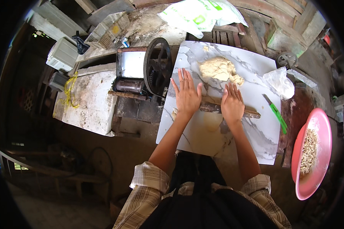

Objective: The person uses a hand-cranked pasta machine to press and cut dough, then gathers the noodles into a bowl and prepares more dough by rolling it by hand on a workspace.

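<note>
A wooden rolling pin lies across the marble-patterned board. My left hand rests flat over its left end, with the fingers stretched forward. Further right, my right hand lies on the pin with its fingers extended and close together, and the pin's right end sticks out past it. Under and just nearer than the pin is a thin pale sheet of dough. A rough lump of dough sits beyond my hands, towards the far side of the board.
A green-handled knife and a clear plastic bag lie at the board's right. A pink basin holds small cut pieces. Left of the board stands a roller machine with a black handwheel. A white-and-green sack lies behind.
</note>
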Motion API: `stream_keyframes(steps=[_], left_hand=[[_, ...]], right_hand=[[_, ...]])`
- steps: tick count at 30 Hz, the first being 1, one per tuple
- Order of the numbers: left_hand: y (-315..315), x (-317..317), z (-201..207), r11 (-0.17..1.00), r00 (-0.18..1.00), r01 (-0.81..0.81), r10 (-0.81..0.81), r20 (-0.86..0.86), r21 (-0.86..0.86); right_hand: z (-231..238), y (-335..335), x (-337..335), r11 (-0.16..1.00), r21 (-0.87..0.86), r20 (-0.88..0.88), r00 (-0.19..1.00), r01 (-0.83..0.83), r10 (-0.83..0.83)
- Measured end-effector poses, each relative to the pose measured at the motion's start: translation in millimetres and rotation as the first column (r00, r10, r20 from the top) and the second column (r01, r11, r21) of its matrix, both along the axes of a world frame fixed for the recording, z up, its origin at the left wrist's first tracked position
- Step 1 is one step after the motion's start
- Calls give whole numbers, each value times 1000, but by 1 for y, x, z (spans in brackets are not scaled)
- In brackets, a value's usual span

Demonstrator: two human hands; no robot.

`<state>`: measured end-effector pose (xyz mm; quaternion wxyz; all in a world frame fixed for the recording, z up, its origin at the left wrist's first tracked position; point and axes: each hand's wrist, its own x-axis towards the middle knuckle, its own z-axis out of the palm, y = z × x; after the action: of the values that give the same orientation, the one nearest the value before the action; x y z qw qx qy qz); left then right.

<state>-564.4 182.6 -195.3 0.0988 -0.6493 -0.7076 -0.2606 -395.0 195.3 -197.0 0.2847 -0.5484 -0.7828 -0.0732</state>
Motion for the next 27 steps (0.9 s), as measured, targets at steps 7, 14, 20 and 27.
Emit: stream_keyframes(steps=[7, 14, 20, 27], left_hand=[[-71, 2, -19, 984, 992, 124, -121, 35, -130], [-51, 1, -10, 977, 990, 133, -139, -23, -165], [-16, 3, -8, 996, 995, 81, -79, -52, 33], [-106, 5, -14, 958, 941, 254, -214, 262, -130]], right_hand=[[-10, -61, 7, 1000, 6, 83, 996, -23, 22], [-9, -43, 11, 996, -32, -13, 997, -81, 81], [-2, -19, 3, 999, -40, -106, 994, -3, -2], [-12, -100, 17, 990, -46, -60, 989, -136, 133]])
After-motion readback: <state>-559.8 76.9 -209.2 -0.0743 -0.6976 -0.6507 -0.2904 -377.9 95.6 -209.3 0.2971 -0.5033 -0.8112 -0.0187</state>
